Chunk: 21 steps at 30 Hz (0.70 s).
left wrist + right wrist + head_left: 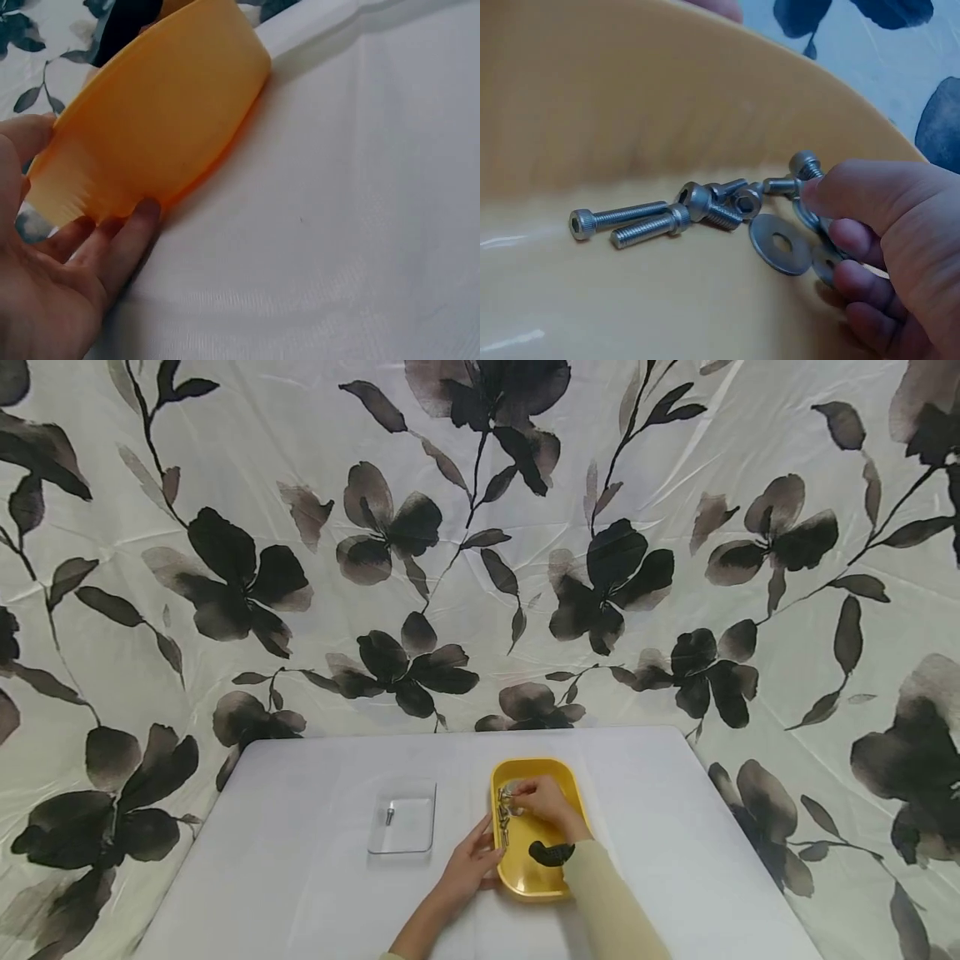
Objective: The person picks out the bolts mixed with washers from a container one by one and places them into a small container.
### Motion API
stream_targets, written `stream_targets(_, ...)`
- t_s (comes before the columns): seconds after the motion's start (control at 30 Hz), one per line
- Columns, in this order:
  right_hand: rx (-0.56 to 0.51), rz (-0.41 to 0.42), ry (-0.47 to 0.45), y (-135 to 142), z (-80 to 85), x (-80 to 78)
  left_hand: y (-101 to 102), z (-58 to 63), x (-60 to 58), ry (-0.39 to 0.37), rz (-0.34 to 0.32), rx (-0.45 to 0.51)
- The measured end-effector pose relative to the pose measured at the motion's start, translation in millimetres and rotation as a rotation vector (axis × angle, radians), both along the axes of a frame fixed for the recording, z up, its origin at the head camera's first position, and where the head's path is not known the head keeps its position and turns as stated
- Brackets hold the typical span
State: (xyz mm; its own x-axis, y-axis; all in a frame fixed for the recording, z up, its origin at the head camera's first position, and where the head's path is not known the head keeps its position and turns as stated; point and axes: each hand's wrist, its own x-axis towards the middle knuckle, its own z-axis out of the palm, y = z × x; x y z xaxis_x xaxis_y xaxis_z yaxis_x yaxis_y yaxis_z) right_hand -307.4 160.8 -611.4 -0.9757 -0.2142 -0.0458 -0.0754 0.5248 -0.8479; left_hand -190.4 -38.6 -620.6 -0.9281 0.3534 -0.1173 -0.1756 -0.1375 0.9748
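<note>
Along the left side of a yellow tray [528, 872] lie several metal socket-head bolts [634, 216] and flat washers [767, 253]. My left hand [468, 864] grips that side, its thumb at the rim and its fingertips [146, 210] against the underside. Inside the tray, my right hand [549, 802] has its fingers curled among the hardware at the far left. Its thumb and fingers pinch one bolt [805, 163], whose head sticks up past the thumb tip; the rest is partly covered. Some washers are hidden behind the curled fingers.
A clear square box [401, 851] stands on the white table [300, 860] left of the tray, with a single bolt [390, 815] inside. A black strap [551, 854] is on the right wrist. Floral cloth [450, 610] hangs behind the table.
</note>
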Motion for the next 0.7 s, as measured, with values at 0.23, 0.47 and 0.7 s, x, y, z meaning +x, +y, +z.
stream_targets(0.23, -0.042, -0.108, 0.003, -1.3, 2.0, 4.2, -4.4, 7.5, 7.0, 0.081, 0.079, -0.049)
stream_targets(0.47, -0.02, -0.116, 0.024, 0.8, 21.1, 8.2, -20.8, 33.3, 3.5, 0.214, 0.093, -0.267)
stream_targets(0.7, -0.058, -0.085, 0.09, -8.1, 47.7, 10.1, -60.2, 64.7, -1.1, 0.406, 0.067, -0.536)
